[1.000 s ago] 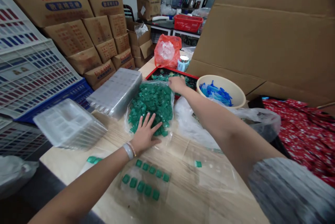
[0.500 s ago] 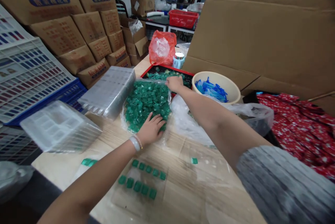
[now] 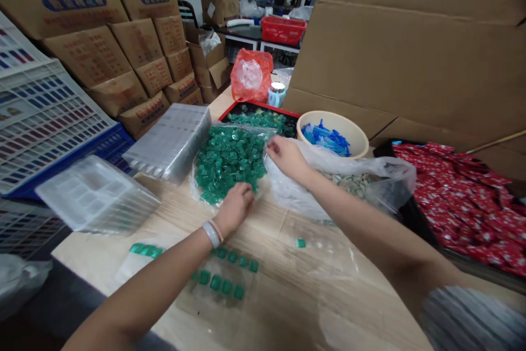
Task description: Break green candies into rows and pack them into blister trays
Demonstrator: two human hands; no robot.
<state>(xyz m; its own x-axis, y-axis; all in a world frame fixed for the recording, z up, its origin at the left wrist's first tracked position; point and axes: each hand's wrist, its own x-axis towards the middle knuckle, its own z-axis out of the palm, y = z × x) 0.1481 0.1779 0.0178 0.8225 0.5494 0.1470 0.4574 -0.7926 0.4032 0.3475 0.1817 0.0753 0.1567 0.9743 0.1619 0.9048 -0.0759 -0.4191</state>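
Observation:
A clear plastic bag (image 3: pixel 196 186) lies spread on the table, its mouth wide, full of small green wrapped pieces (image 3: pixel 230 156). My left hand (image 3: pixel 235 209) is at the bag's near right edge, fingers curled closed; what they hold, if anything, is hidden. On the bag's right side my right hand (image 3: pixel 287 159) has its fingers pinched together at the film of the rim. Nearer to me, green pieces (image 3: pixel 226 286) lie in two rows on a clear moulded tray (image 3: pixel 213 312), partly behind my left forearm. One green piece (image 3: pixel 301 243) sits alone on another clear tray (image 3: pixel 329 263).
Stacked clear trays (image 3: pixel 172 137) stand left of the bag. Behind it are a red-rimmed black tray (image 3: pixel 250 103), a cup (image 3: pixel 276 96) and a cream basin (image 3: pixel 361 140) with blue packets. A white plastic bag (image 3: pixel 296 192) and red packets (image 3: pixel 460 203) lie right.
My left hand has gone from spread flat on the green pieces to curled at the bag's edge. My right hand has come nearer, down the bag's right side. The view has shifted slightly.

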